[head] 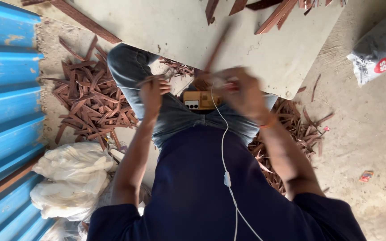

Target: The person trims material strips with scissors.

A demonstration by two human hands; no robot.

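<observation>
I sit with jeans-clad legs under a pale board (179, 27). My left hand (152, 93) rests over my left knee, fingers curled around a thin brown strip. My right hand (242, 91) is blurred by motion; it grips a long reddish-brown strip (216, 49) that rises toward the board, and something small and red shows at its fingers. A yellow-brown phone (199, 100) lies on my lap between the hands, with a white cable (224, 151) running down my dark blue shirt.
Heaps of reddish-brown strip offcuts (88, 96) lie on the floor at both sides of my legs. More strips (275, 13) rest on the board's far part. Blue corrugated sheet (5, 89) stands at left, white plastic bags (70, 178) below it, a grey sack (380, 44) at upper right.
</observation>
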